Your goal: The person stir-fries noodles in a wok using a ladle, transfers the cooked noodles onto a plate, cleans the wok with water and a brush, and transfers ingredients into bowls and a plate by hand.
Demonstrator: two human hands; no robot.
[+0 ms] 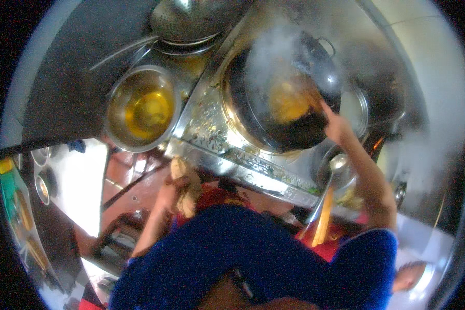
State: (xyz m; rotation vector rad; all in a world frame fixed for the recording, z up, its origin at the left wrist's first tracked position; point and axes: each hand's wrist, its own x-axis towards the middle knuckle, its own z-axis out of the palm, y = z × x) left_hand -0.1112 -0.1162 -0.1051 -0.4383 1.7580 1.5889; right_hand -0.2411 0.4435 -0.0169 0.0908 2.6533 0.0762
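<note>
Steam rises from a large dark wok (pixel 302 135) set on a steel stove, with orange-yellow food (pixel 288 102) in its middle. My right hand (pixel 336 126) reaches over the wok's right edge, its fingers pointing at the food; a brownish tool seems to run from the fingertips, but blur and steam hide what it is. Near my body, my left hand (pixel 175 192) is closed around a bunched beige cloth (pixel 190 186), in front of the stove's steel edge. Left of the wok stands a steel bowl (pixel 114 116) holding yellow liquid.
A perforated steel strainer (pixel 186 23) lies at the top. By my right forearm are a steel ladle (pixel 338 162) and a wooden handle (pixel 324 217). Food scraps litter the stove's grate (pixel 255 161). A white table (pixel 77 182) stands left. Another person's hand (pixel 409 277) shows at lower right.
</note>
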